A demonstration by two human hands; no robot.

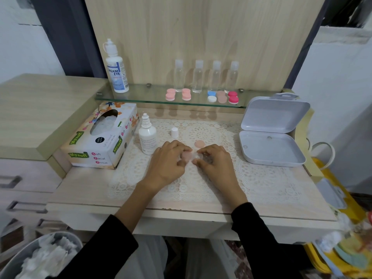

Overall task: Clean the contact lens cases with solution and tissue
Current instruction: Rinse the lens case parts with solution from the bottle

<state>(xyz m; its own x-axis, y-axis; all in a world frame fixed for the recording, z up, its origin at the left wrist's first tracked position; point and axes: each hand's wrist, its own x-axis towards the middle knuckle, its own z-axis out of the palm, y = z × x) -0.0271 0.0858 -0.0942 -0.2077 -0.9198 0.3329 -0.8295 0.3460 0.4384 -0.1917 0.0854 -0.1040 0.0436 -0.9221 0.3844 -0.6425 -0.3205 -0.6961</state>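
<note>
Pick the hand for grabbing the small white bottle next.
Left, probably: the bottle stands right beside the left hand; the right hand would cross over. Left holds a pink case, though.

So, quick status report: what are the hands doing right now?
Left hand pinching pink lens case. Right hand pinching what looks like tissue against it. Peach cap lies loose just behind them.

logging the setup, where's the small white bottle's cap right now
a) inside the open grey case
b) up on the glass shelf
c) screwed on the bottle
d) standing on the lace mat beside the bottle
d: the white cap stands upright on the lace mat just right of the small white bottle, whose nozzle is bare.
</note>
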